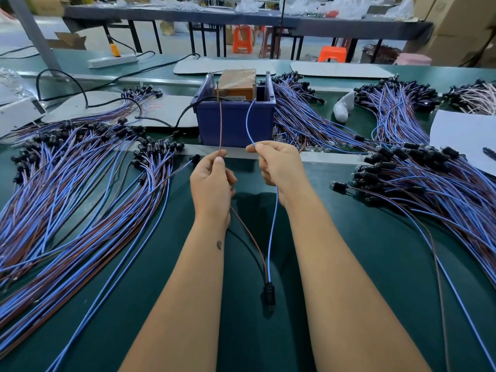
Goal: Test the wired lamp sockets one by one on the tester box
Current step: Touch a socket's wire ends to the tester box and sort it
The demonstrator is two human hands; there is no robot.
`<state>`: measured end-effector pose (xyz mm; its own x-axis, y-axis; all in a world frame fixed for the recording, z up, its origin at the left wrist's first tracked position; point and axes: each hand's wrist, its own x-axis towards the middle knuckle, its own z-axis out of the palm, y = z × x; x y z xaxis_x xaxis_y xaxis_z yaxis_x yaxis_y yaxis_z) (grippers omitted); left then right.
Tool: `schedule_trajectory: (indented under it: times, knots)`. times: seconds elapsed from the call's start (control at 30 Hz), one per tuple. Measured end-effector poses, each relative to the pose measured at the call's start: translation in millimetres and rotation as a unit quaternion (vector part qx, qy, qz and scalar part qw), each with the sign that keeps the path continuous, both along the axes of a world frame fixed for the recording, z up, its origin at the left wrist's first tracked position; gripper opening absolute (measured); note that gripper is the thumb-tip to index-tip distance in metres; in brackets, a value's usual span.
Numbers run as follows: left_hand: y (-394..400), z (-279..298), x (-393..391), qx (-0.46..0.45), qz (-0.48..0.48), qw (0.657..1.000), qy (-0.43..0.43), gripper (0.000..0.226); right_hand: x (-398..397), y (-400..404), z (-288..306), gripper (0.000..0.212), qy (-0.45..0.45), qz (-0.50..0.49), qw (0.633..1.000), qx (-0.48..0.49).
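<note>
The left hand (212,183) pinches the brown wire (220,124), the right hand (279,167) the blue wire (248,122) — both ends reach into the blue tester box (233,124). The socket (269,294) dangles over the green surface (349,264). A loose grip could slip — contact lost, false reading.

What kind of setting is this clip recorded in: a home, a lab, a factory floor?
Most likely a small factory assembly or testing line. Large heaps of wired lamp sockets cover a long green bench, a blue tester box stands in the middle, and cardboard cartons are stacked behind.
</note>
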<state>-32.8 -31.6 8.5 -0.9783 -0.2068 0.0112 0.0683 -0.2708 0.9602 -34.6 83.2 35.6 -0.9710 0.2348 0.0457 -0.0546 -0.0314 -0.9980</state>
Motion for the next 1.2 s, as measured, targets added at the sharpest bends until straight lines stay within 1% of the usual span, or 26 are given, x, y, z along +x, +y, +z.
schedule_trajectory:
  times: [0.83, 1.03, 1.2]
  knots:
    - [1.7, 0.9, -5.5, 0.001, 0.023, 1.000, -0.005, 0.023, -1.2, 4.4, -3.2, 0.024, 0.007, 0.006, 1.000, -0.003]
    - [-0.8, 2.4, -8.1, 0.058, 0.022, 0.998, -0.007, 0.024, -2.0, 3.7, -4.9, 0.024, 0.011, 0.003, 1.000, -0.013]
    - [-5.1, 6.3, -9.7, 0.111, 0.003, 0.993, -0.034, 0.023, -2.3, 4.1, -5.8, 0.024, 0.009, 0.003, 1.000, -0.014]
